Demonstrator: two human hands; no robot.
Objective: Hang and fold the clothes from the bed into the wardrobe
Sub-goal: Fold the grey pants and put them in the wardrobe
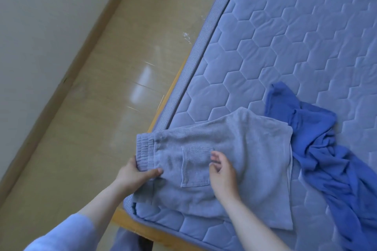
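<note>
Grey towelling shorts with an elastic waistband and a patch pocket lie folded near the corner of the bed. My left hand grips the waistband end at the mattress edge, thumb on top. My right hand rests on the fabric beside the pocket, fingers spread and slightly curled, holding nothing. A crumpled blue garment lies on the mattress to the right of the shorts, partly under their far edge. The wardrobe is not in view.
The mattress has a quilted hexagon cover and sits on a wooden frame. A strip of glossy wooden floor runs between the bed and a pale wall on the left.
</note>
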